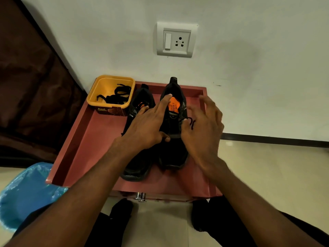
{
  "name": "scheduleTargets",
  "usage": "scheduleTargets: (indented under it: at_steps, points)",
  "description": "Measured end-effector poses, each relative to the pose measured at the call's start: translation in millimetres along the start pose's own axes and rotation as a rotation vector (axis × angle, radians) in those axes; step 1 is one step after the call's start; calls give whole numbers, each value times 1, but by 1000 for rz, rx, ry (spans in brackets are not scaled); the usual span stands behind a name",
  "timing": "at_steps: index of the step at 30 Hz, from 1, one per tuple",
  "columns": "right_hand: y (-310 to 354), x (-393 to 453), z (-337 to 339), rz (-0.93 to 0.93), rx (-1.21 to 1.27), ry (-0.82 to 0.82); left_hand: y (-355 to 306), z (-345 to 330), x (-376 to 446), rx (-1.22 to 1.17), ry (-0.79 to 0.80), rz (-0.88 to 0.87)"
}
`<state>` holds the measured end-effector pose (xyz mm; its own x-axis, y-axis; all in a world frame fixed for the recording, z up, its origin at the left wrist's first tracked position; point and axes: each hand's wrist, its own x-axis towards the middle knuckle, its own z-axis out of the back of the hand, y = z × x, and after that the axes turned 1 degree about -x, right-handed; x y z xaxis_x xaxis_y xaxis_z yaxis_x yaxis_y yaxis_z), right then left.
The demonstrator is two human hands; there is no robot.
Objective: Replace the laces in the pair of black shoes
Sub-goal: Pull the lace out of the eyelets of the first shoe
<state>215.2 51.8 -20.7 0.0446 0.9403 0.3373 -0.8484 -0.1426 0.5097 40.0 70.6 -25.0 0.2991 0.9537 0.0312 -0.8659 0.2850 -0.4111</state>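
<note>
Cream floor tiles and a pale wall frame a reddish tray (pixel 85 139) set against the skirting, photographed from above by a person seated before it. Nearest the camera, dark-clad legs flank the tray's front edge, where a small metal knob (pixel 141 196) shows; a blue plastic bag (pixel 30 189) lies to the tray's left. On the tray stand the two black shoes, toes toward the wearer: the left shoe (pixel 137 168) and the right shoe (pixel 175 157), side by side and touching.

The left hand (pixel 147 125) lies across both shoes with fingers spread and straight, its forefinger reaching the right shoe's collar beside the orange insole (pixel 173 106), holding nothing. The right hand (pixel 204 129) hovers at that shoe's outer side, upper fingers splayed, while its thumb and a lower finger appear to pinch a black lace end (pixel 191 123) near the eyelets; motion blur makes this uncertain.

At the tray's far left corner a yellow tub (pixel 92 97) holds a coil of black laces (pixel 117 95). Beyond the tray, a wall socket (pixel 176 40) is mounted on the wall.

The work looks early. Judged from here, the chief risk is the pinched lace slipping free, since the grip is light, or the unheld shoe tipping sideways if the lace is tugged.
</note>
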Motion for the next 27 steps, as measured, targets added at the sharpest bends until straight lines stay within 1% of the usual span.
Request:
scheduleTargets:
  at_steps: [2,4,5,6,7,9,10,11,12,13,16,17,19,20,22,23,25,26,27]
  points:
    - [-1,6,-6,218,-111,161,2,0,-1,-17,-8,-9]
    - [-7,9,-12,289,-166,283,3,1,-1,-31,2,-8]
    - [-9,10,-14,282,-146,288,3,0,-1,-32,6,-6]
    - [-12,10,-16,252,-98,242,3,0,-2,-29,6,-5]
    - [-12,11,-16,187,-20,151,2,1,-2,-25,6,-5]
    - [-7,11,-12,-42,223,-78,1,1,-2,-26,15,2]
    - [-4,10,-10,-161,349,-161,0,2,-2,-31,22,8]
    - [-2,9,-8,-234,424,-204,-1,2,-2,-35,28,14]
    - [0,8,-6,-227,418,-209,-2,2,-2,-36,34,16]
    - [1,7,-4,-150,334,-165,-2,3,-2,-37,39,16]
    - [-2,6,-7,164,-58,164,-2,3,-3,-50,34,4]
    - [-3,6,-10,228,-141,248,-2,4,-3,-56,36,-1]
    - [-6,5,-15,233,-169,337,-1,4,-3,-64,41,-6]
    - [-8,5,-17,222,-141,323,-1,4,-3,-64,43,-2]
    - [-10,6,-19,184,-50,188,-2,4,-3,-52,45,13]
    - [-9,8,-18,120,32,76,-3,4,-4,-41,47,18]
    - [-5,12,-13,-77,275,-169,-4,3,-4,-19,43,21]
    - [-2,14,-9,-171,414,-248,-5,3,-4,-17,40,22]
    - [0,17,-6,-234,531,-275,-4,3,-4,-20,39,21]
